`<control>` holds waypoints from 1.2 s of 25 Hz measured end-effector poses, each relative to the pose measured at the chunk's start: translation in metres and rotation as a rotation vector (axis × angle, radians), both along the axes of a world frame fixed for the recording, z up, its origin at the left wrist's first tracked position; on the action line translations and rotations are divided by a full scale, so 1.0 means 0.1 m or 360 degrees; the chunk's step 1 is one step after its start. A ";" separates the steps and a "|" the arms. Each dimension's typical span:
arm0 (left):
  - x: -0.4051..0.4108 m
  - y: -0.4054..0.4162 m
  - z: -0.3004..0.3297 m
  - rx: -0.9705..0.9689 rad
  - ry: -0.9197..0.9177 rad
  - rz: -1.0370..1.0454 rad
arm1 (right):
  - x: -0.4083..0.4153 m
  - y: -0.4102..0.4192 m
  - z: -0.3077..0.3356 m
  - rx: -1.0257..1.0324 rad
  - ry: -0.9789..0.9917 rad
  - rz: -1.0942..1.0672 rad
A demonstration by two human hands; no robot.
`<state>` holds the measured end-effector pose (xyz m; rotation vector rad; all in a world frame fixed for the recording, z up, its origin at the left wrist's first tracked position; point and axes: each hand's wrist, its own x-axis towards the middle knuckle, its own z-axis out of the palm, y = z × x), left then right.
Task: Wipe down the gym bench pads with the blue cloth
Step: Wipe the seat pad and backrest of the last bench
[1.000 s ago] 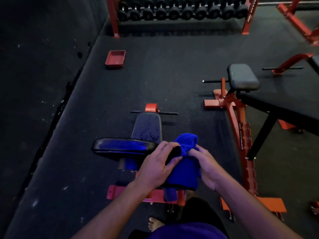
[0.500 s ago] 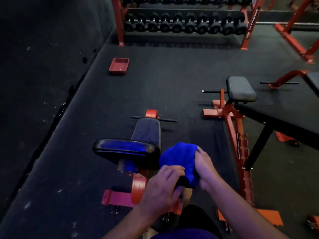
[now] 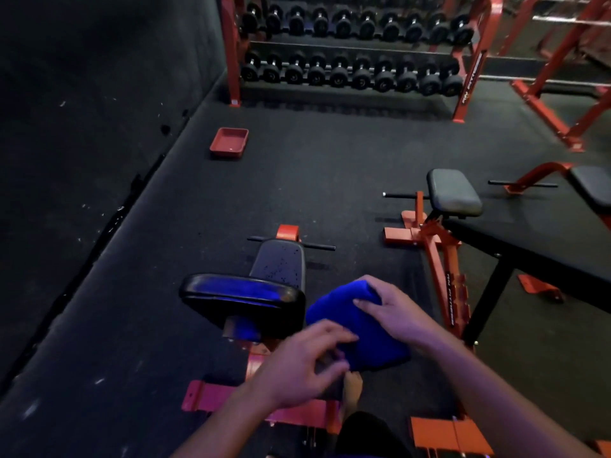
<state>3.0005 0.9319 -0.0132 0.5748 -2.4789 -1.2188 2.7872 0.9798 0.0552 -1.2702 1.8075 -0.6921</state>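
Since half-second ago, right hand (image 3: pixel 393 312) shifted onto top of blue cloth (image 3: pixel 347 322); left hand (image 3: pixel 304 368) dropped toward its lower edge. Cloth bunched, thick, vivid blue, held in air at 3 o'clock of glossy back pad (image 3: pixel 241 294). Right hand grips cloth, fingers curled over upper fold. Left hand fingers bent at cloth's near edge; grip unclear. Seat pad (image 3: pixel 281 262), speckled with droplets, at 12 o'clock of back pad.

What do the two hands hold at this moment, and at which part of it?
Both hold the blue cloth. The right hand grips its upper far side, fingers curled over the top. The left hand pinches its lower near edge.
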 end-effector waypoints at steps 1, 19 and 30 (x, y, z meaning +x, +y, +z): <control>-0.02 -0.10 0.04 -0.0073 0.0123 0.0171 | -0.08 -0.03 0.11 -0.0017 0.0017 0.0143; -0.13 -1.28 0.22 -0.0942 -0.1187 -0.0480 | -0.33 0.04 -0.67 -0.0018 -0.1053 -0.1194; -0.62 -1.56 -0.10 -0.0647 -0.1524 -0.0895 | 0.00 -0.52 -2.21 0.0408 -0.1159 -0.1471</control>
